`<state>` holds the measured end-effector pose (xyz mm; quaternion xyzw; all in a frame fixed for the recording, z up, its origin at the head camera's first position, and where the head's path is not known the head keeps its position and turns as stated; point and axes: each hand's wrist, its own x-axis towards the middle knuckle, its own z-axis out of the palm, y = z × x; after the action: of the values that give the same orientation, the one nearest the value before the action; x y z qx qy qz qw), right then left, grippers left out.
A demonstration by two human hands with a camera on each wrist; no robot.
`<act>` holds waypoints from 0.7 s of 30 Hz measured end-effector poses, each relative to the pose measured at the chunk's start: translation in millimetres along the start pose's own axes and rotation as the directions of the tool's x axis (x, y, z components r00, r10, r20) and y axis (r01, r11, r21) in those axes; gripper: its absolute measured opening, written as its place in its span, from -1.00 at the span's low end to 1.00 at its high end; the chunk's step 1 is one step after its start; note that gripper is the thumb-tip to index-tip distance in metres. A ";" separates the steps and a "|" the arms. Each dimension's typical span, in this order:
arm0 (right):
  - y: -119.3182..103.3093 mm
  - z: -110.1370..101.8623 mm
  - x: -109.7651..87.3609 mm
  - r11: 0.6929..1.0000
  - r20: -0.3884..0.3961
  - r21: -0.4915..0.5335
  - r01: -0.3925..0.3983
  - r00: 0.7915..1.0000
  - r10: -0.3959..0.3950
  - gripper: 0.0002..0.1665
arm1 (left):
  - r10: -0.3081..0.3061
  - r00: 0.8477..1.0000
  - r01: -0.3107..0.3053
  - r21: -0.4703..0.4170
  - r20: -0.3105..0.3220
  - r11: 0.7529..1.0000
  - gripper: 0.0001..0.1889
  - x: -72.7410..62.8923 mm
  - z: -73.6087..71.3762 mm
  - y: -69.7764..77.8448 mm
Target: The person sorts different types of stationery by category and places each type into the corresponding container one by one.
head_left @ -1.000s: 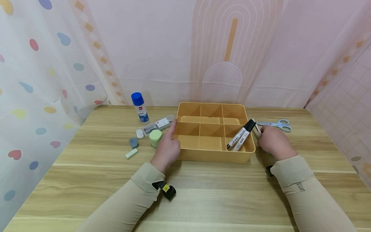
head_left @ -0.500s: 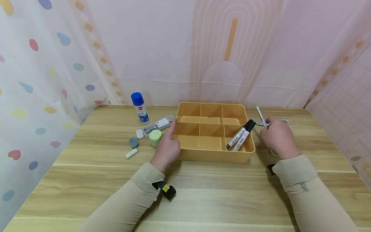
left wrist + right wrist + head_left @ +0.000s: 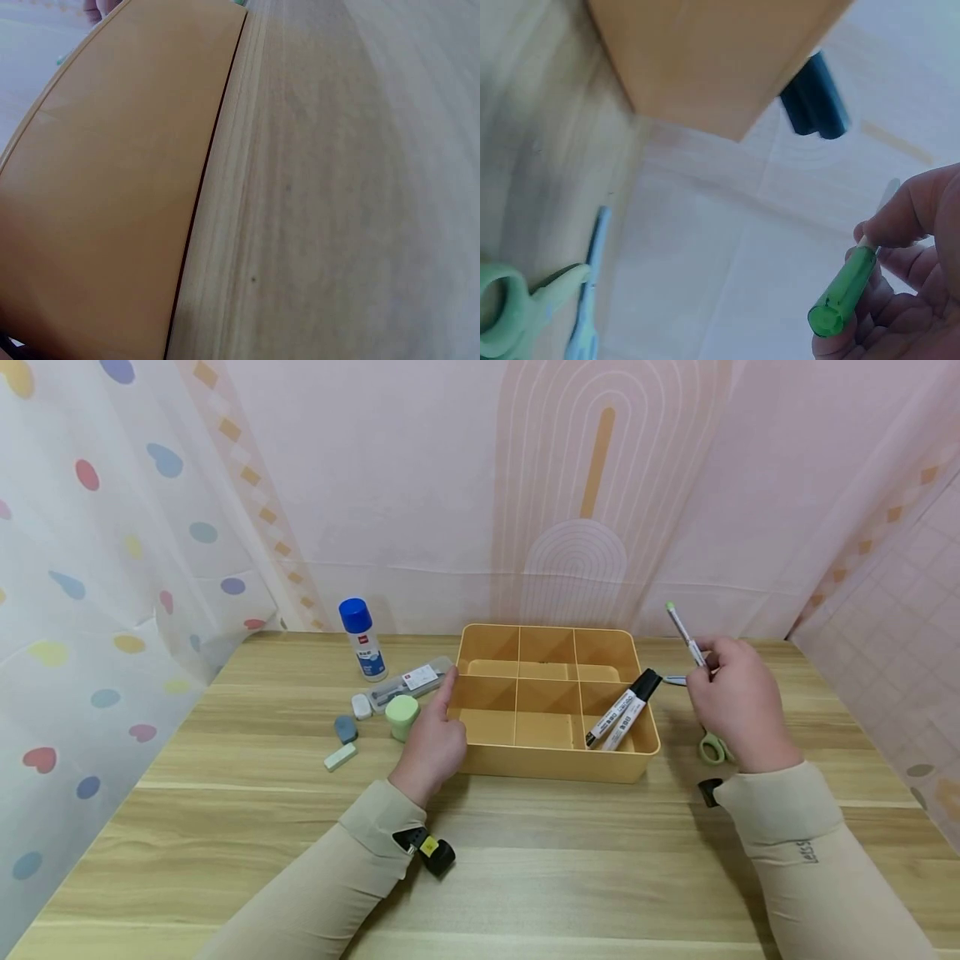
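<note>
My right hand [image 3: 738,702] pinches a slim pen [image 3: 681,628] with a green end, raised and tilted right of the yellow divided box [image 3: 555,765]. In the right wrist view, the pen's green translucent end [image 3: 844,292] points out between thumb and fingers. My left hand [image 3: 431,743] rests against the box's left side, index finger straight along the wall; its other fingers are partly hidden. Two black-capped markers [image 3: 628,714] lean in the box's front right compartment. The left wrist view is filled by the box's front wall [image 3: 112,187] and the tabletop.
Right of the box lie green-handled scissors [image 3: 712,748] and blue scissors [image 3: 589,300], partly covered by my hand. Left of it are a blue-capped glue bottle [image 3: 363,643], a clear case [image 3: 412,683], a light green container [image 3: 402,717] and several small erasers [image 3: 346,728]. A curtain [image 3: 420,485] hangs behind.
My right hand has lifted the pen from beside the box and drawn it up and to the right, uncovering the green scissors' handles. The left hand and box have stayed still.
</note>
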<state>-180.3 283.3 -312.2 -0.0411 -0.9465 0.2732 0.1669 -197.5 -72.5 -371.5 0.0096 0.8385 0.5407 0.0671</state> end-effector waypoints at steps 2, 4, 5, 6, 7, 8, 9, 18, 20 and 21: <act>-3.4 -2.3 -1.7 1.000 -0.012 0.003 0.018 1.000 -0.018 -0.48 | -0.001 1.000 0.001 0.000 0.001 1.000 -0.10 0.5 0.1 -0.2; -6.9 -4.5 -3.5 0.999 -0.022 0.003 0.041 0.999 -0.041 -0.50 | 0.000 1.000 0.000 0.000 0.002 1.000 -0.10 0.9 0.1 -0.6; -8.6 -5.9 -4.5 0.998 -0.024 0.002 0.056 0.998 -0.056 -0.50 | -0.002 1.000 0.002 0.000 0.002 1.000 -0.09 1.1 0.1 -0.8; -10.4 -7.2 -5.5 0.997 -0.025 -0.001 0.074 0.997 -0.074 -0.51 | -0.003 1.000 0.003 -0.001 0.003 1.000 -0.09 1.4 0.1 -1.1; -12.3 -8.6 -6.5 0.996 -0.024 -0.006 0.091 0.996 -0.091 -0.52 | -0.005 1.000 0.005 -0.002 0.002 1.000 -0.09 1.6 0.2 -1.3; -14.4 -10.2 -7.5 0.994 -0.023 -0.006 0.111 0.993 -0.111 -0.52 | -0.006 1.000 0.006 -0.004 0.002 1.000 -0.09 1.7 0.2 -1.5; -16.3 -11.6 -8.7 0.991 -0.021 -0.011 0.131 0.991 -0.131 -0.52 | -0.004 1.000 0.004 -0.007 0.001 1.000 -0.09 1.7 0.2 -1.7; -27.9 -17.0 -16.6 0.952 0.060 -0.084 0.294 0.955 -0.290 -0.58 | -0.013 1.000 0.013 0.000 -0.006 1.000 -0.09 1.5 1.0 -1.8; -28.9 -17.1 -17.5 0.940 0.085 -0.112 0.321 0.946 -0.313 -0.58 | -0.011 1.000 0.011 0.000 -0.007 1.000 -0.09 1.5 0.9 -1.8; -29.3 -17.1 -17.8 0.933 0.096 -0.128 0.337 0.940 -0.327 -0.59 | -0.011 1.000 0.011 -0.002 -0.007 1.000 -0.09 1.2 0.9 -1.5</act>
<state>-157.3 264.2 -288.3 0.1176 -0.9623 0.1740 0.1728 -198.5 -72.2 -373.4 0.0032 0.8382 0.5412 0.0672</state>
